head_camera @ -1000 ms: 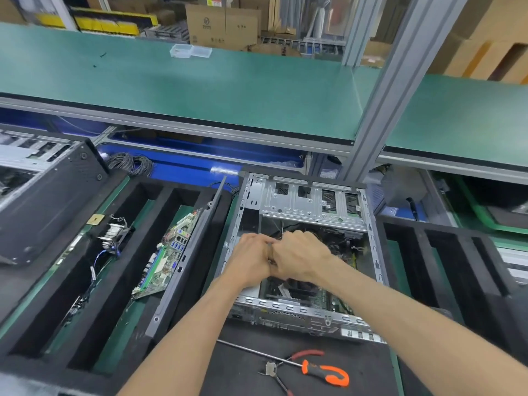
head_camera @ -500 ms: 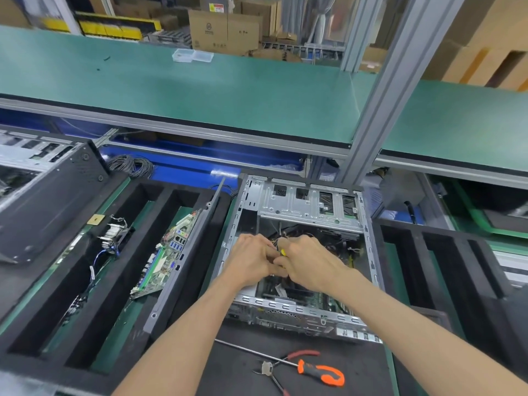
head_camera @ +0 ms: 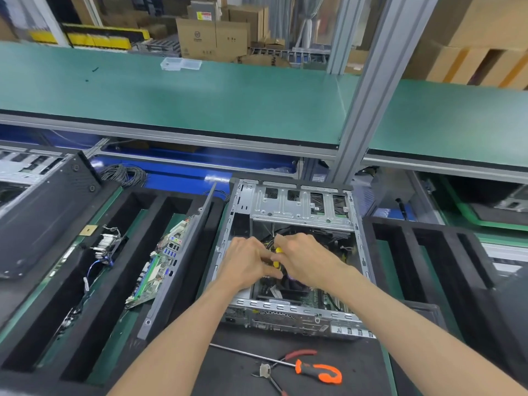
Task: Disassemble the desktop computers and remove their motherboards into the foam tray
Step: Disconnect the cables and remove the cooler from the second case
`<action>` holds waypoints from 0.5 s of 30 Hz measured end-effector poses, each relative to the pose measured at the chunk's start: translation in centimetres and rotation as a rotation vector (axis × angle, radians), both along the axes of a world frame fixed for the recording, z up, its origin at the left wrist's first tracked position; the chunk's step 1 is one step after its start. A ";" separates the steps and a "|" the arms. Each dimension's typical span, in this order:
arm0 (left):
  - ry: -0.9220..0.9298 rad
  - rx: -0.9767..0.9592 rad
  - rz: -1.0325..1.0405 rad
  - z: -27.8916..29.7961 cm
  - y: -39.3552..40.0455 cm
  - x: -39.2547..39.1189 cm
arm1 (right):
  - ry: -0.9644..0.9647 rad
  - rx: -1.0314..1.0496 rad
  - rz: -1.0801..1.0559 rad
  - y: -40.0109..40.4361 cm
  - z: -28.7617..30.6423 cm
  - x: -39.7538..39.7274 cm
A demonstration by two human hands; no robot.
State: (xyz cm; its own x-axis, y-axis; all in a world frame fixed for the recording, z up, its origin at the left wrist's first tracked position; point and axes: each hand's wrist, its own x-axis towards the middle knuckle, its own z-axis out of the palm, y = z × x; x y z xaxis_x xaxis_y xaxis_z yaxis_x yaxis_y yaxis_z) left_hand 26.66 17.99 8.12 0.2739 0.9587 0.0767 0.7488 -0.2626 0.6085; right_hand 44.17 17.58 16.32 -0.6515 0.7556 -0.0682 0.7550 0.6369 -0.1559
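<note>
So both hands are down inside the open computer case [head_camera: 297,212], close together and nearly touching. Left hand [head_camera: 245,264] and right hand [head_camera: 307,257] are pinching a small yellow connector [head_camera: 276,257] between them, fingers curled on it. The motherboard [head_camera: 317,295] still lies flat on the case floor, right under and a bit nearer me than the hands. The foam tray [head_camera: 183,201] sits just left of the case, so I'd guess the left hand is nearer for that trip.
</note>
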 end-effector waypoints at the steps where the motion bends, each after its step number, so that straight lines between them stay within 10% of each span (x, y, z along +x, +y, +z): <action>1: 0.016 -0.012 0.001 0.0 0.0 0.1 | -0.015 0.002 0.027 0.0 0.1 -0.1; 15: 0.024 -0.072 0.037 0.9 -0.1 0.3 | 0.036 0.012 -0.043 0.1 0.5 -0.7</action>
State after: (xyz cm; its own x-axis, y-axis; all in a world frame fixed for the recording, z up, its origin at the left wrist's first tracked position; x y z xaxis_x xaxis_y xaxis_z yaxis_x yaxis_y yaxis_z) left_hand 26.94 17.87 8.98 0.2392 0.9710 0.0011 0.7721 -0.1909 0.6062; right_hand 43.50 17.71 16.80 -0.6199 0.7838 -0.0359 0.7760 0.6057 -0.1760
